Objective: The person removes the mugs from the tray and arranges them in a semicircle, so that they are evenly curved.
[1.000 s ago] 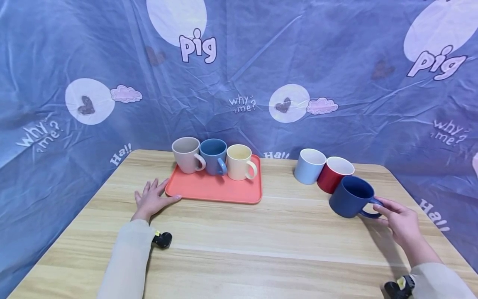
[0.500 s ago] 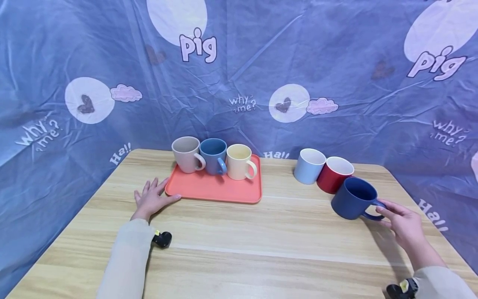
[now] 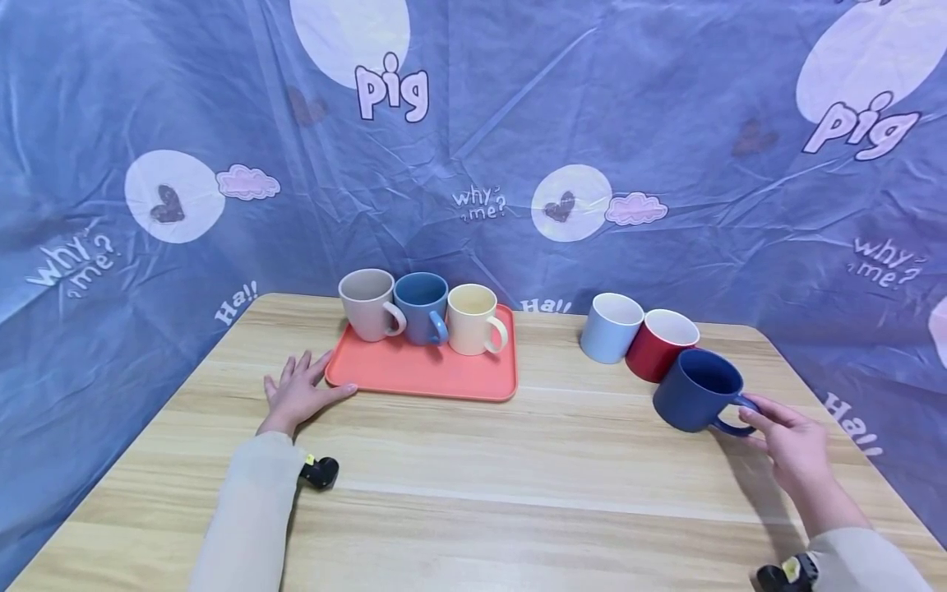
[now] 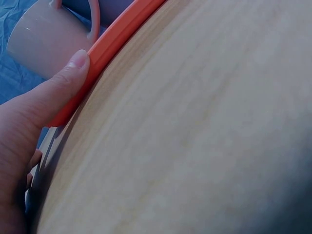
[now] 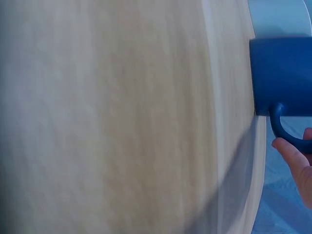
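Observation:
My left hand [image 3: 297, 396] lies at the near left corner of a coral-red tray [image 3: 414, 380], fingers spread. Its thumb [image 4: 73, 73] touches the tray's front rim, as the left wrist view shows. A grey mug [image 3: 367, 306], a blue mug [image 3: 422, 311] and a cream mug [image 3: 472, 321] stand upright in a row along the tray's back. On the right, my right hand [image 3: 795, 440] pinches the handle of a navy mug [image 3: 694, 393]. That mug is upright, just in front of a red mug [image 3: 661, 347]; whether they touch is unclear.
A light blue mug [image 3: 611, 329] stands left of the red one, close against it. The wooden table [image 3: 473, 493] ends at a blue printed cloth [image 3: 473, 123] hanging behind. Bare tabletop lies between the tray and the right-hand mugs.
My right hand and the navy mug shifted slightly right, then a little back to the left. The left hand and the tray have stayed in place.

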Motion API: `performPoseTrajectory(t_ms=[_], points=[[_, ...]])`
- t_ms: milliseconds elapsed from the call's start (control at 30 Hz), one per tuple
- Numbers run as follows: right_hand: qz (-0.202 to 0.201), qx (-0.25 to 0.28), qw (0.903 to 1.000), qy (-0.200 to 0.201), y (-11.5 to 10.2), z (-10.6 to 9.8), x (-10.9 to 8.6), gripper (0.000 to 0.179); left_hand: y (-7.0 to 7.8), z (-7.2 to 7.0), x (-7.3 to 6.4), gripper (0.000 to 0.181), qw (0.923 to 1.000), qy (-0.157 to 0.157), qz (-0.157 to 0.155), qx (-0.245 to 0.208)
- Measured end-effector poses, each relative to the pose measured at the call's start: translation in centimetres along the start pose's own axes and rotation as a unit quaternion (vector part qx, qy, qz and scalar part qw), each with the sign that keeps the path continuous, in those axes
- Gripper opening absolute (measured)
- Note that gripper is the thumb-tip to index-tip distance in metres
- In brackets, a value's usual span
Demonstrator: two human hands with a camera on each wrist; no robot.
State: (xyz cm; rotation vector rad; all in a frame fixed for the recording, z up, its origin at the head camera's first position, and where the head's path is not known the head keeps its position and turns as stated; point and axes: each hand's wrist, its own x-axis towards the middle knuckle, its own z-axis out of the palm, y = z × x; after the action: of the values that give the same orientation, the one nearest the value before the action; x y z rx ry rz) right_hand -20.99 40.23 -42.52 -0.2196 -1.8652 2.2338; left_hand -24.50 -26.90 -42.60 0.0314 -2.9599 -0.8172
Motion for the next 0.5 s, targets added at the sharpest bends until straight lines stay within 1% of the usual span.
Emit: performPoseTrajectory(t_ms=[133, 233, 300, 367, 500], points=[[-0.006, -0.020, 0.9994, 0.027, -0.2, 0.9, -0.4, 0.022, 0.1, -0.1, 0.0, 0.094, 1.0000, -0.001, 0.000, 0.002], [-0.001, -0.020, 0.9990, 0.040, -1.1, 2.0, -1.2, 0.022, 0.2, -0.1, -0.1, 0.094, 1.0000, -0.002, -0.001, 0.004], [0.004, -0.002, 0.9992, 0.040, -1.9, 3.0, -2.0, 0.021, 0.2, -0.1, -0.1, 0.094, 1.0000, -0.003, -0.001, 0.004], [0.011, 0.014, 0.9992, 0.036, -2.4, 3.5, -2.4, 0.020, 0.2, -0.1, -0.1, 0.094, 1.0000, -0.003, -0.001, 0.006], [0.010, 0.026, 0.9990, 0.033, -2.9, 4.2, -2.9, 0.019, 0.2, -0.1, 0.0, 0.095, 1.0000, -0.003, -0.003, 0.008]])
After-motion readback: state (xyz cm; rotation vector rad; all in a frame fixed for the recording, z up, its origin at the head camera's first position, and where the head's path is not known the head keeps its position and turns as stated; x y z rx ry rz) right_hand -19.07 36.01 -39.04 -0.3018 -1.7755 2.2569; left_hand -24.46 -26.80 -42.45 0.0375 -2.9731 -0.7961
